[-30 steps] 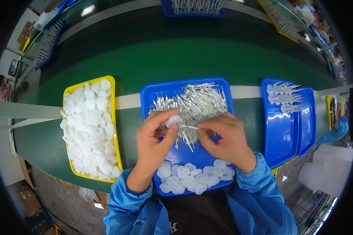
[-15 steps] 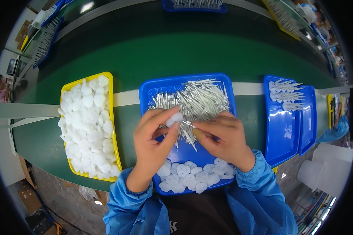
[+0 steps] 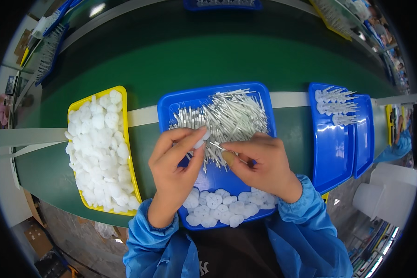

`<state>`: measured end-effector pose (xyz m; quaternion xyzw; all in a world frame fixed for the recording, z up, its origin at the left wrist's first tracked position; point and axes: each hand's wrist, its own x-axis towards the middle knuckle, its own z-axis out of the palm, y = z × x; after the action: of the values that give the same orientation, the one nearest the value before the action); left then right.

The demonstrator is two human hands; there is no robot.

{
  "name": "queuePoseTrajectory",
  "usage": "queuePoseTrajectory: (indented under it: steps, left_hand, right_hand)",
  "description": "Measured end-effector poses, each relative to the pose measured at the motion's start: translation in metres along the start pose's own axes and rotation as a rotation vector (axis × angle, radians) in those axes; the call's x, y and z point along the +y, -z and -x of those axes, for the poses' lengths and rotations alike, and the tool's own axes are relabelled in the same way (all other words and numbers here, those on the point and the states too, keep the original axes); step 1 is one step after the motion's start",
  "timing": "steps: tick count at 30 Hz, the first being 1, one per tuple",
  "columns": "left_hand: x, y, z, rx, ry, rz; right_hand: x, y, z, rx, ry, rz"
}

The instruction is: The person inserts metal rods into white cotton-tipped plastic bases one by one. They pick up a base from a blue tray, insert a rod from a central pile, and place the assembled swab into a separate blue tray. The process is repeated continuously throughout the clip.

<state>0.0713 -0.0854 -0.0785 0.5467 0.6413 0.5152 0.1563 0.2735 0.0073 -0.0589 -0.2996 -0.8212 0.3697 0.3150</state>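
Note:
Between the thumb and fingers of my left hand (image 3: 171, 162) is a small white plastic disc (image 3: 202, 138), turned nearly edge-on. My right hand (image 3: 262, 160) pinches a thin metal rod (image 3: 216, 146), its tip pointing at the disc; a small gap seems to lie between them. Both hands hover over a blue tray (image 3: 163, 111). A heap of similar white-and-silver rods (image 3: 238, 113) fills the tray's far part. Along its near edge lie many loose white discs (image 3: 214, 200) with small holes.
To the left, a yellow tray (image 3: 133, 171) is piled with white discs. At right, two overlapping blue trays (image 3: 333, 157) hold rows of discs with rods in them (image 3: 336, 106). More loaded trays stand on the green table's far side (image 3: 222, 3). A person's blue sleeve (image 3: 396, 149) shows far right.
The disc in my left hand has turned more edge-on. My hands have drawn slightly apart, with the left moving a little left. The whole view has shifted slightly.

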Motion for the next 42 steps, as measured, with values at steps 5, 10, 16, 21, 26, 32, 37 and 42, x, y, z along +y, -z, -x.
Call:
queuePoseTrajectory:
  steps: [5, 10, 16, 21, 26, 32, 37, 42]
  left_hand:
    - [0.003, 0.002, 0.0, -0.046, 0.073, 0.041]
    - [-0.005, -0.002, 0.005, -0.077, 0.353, 0.384]
    - [0.001, -0.004, 0.009, -0.12, 0.408, 0.535]
    - [0.003, -0.009, 0.009, -0.088, 0.337, 0.438]
    - [0.008, -0.006, 0.009, -0.126, 0.416, 0.523]
    - [0.01, -0.004, 0.009, -0.152, 0.466, 0.643]
    - [0.004, 0.002, 0.007, -0.141, 0.56, 0.764]
    - [0.005, -0.002, 0.008, -0.076, 0.486, 0.662]
  right_hand:
    - [0.0, 0.0, -0.001, -0.022, 0.025, 0.021]
    - [0.009, 0.001, -0.001, 0.053, 0.213, 0.203]
    - [0.011, 0.003, 0.001, 0.034, 0.367, 0.478]
    - [0.02, -0.01, 0.003, 0.158, 0.361, 0.375]
    - [0.018, -0.012, 0.001, 0.189, 0.369, 0.335]
    - [0.017, -0.009, 0.002, 0.161, 0.308, 0.228]
    - [0.015, -0.007, 0.001, 0.161, 0.222, 0.111]
    - [0.018, -0.008, 0.004, 0.18, 0.184, 0.086]
